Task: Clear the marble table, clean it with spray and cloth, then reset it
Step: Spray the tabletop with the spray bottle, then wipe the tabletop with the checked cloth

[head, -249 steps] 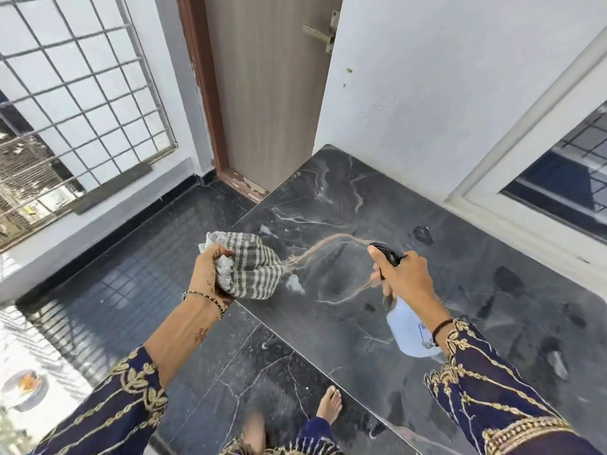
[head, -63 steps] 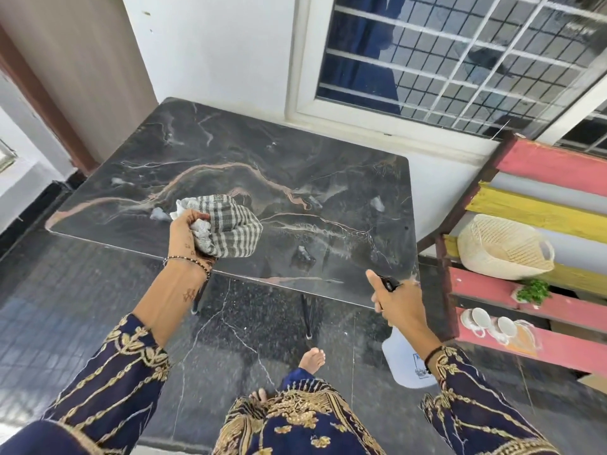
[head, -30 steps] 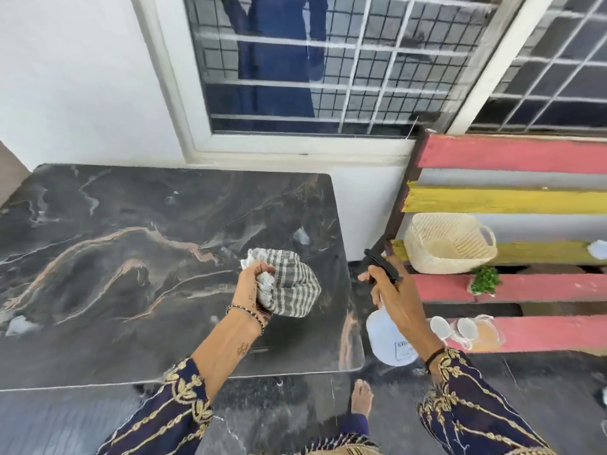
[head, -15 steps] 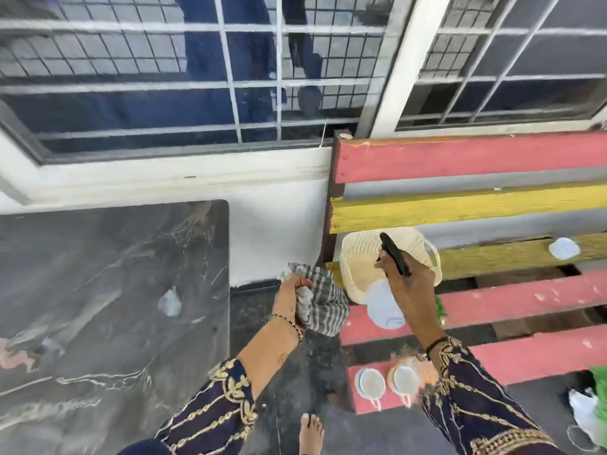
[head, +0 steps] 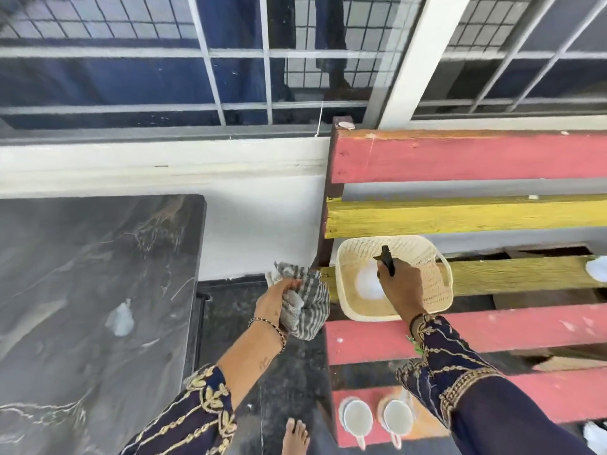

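Your right hand (head: 399,287) hides most of the spray bottle (head: 369,284). Only its black trigger head, poking up past your knuckles, and a blurred round patch of its white body show. Your fingers are curled round the neck, gripping it. The white body lies within the rim of the cream woven basket (head: 438,290), but you cannot tell whether it touches the basket's bottom.

The basket stands on a yellow slat of the slatted rack (head: 460,159), whose right end is cut off by the frame. On the lowest pink slat two white cups (head: 358,418) stand side by side, handles toward you and pale inside. Your right sleeve (head: 492,405) covers the slat just right of them.

Your left hand (head: 277,300) holds the cloth (head: 310,310), grey-and-white checked and bunched into a wad, with the fingers closed around it. It hangs over the dark floor (head: 289,372), between the rack and the marble surface (head: 82,274).

That surface lies to your left, cut off by the left and bottom edges. It is dark grey with pale veins, softened by blur, and carries a small white patch (head: 121,318) near its right edge.
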A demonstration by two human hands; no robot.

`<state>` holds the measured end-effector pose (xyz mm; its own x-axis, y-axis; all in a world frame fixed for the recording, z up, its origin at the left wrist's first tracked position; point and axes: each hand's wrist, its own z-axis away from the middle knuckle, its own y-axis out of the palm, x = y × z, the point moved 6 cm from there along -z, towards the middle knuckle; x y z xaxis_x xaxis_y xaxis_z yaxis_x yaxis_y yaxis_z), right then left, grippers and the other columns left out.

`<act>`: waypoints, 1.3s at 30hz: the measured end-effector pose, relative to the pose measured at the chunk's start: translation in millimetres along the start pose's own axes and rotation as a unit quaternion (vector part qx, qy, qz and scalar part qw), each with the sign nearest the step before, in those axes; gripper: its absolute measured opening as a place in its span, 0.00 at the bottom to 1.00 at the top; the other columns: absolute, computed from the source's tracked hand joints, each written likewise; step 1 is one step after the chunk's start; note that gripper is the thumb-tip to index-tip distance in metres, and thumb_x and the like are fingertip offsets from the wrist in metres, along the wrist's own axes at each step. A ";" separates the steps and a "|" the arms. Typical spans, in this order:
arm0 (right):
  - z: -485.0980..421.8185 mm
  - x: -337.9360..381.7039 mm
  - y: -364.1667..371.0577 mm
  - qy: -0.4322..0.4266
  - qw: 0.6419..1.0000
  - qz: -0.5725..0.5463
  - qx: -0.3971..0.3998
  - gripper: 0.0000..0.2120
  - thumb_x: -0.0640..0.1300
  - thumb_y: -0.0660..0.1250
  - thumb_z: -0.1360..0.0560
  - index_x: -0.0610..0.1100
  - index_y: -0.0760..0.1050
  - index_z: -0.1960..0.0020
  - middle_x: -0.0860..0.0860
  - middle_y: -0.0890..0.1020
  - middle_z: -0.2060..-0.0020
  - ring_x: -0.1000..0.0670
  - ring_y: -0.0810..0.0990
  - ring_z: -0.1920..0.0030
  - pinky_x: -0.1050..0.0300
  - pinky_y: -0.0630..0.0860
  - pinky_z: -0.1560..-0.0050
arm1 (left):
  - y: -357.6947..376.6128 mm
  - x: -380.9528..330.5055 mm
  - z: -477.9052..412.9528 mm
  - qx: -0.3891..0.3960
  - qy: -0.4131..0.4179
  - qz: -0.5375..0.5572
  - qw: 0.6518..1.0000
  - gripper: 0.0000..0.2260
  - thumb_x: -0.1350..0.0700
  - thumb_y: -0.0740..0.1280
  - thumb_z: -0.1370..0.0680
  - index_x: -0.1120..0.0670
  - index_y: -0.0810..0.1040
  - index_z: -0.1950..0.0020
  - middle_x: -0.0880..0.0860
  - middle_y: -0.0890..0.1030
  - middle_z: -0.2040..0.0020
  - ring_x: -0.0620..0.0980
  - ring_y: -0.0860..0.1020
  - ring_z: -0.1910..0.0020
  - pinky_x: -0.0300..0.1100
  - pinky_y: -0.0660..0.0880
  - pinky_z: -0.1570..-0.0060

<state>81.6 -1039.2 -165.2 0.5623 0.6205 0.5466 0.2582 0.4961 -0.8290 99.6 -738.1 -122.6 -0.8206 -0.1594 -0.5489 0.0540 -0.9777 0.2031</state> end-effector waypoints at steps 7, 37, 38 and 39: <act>-7.3 -19.6 36.4 0.049 0.997 0.012 0.056 0.14 0.49 0.64 0.20 0.38 0.79 0.54 0.42 0.83 0.63 0.42 0.81 0.64 0.54 0.73 0.68 | -3.1 5.4 -16.7 0.014 -0.059 0.072 0.996 0.15 0.53 0.71 0.29 0.51 0.71 0.73 0.46 0.69 0.76 0.43 0.64 0.82 0.31 0.62 0.77; 355.3 396.1 25.7 -0.274 0.840 -0.109 0.456 0.24 0.62 0.74 0.30 0.40 0.85 0.54 0.45 0.79 0.66 0.48 0.75 0.66 0.54 0.68 0.57 | -295.5 -55.7 240.6 0.138 0.107 0.039 0.984 0.12 0.53 0.65 0.25 0.59 0.81 0.49 0.63 0.83 0.48 0.58 0.80 0.53 0.52 0.75 0.42; 385.4 417.1 36.6 -0.292 0.829 -0.083 0.470 0.27 0.63 0.75 0.30 0.36 0.82 0.57 0.44 0.71 0.69 0.46 0.66 0.69 0.50 0.61 0.62 | -330.3 -53.0 254.2 0.129 0.110 0.034 0.985 0.12 0.52 0.65 0.25 0.59 0.81 0.49 0.62 0.83 0.48 0.57 0.81 0.54 0.51 0.76 0.43; 410.4 433.8 47.6 -0.303 0.817 -0.074 0.485 0.31 0.64 0.75 0.31 0.34 0.79 0.60 0.45 0.66 0.70 0.45 0.61 0.69 0.47 0.57 0.63 | -360.6 -50.6 265.1 0.118 0.117 0.017 0.986 0.12 0.51 0.66 0.25 0.58 0.82 0.49 0.60 0.83 0.48 0.55 0.81 0.54 0.49 0.76 0.45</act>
<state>15.4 -497.1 81.1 0.0124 0.5507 0.8346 -0.6216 0.6581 -0.4250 -29.2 -341.2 46.9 -0.6654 -0.2454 -0.7050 -0.0772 -0.9167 0.3920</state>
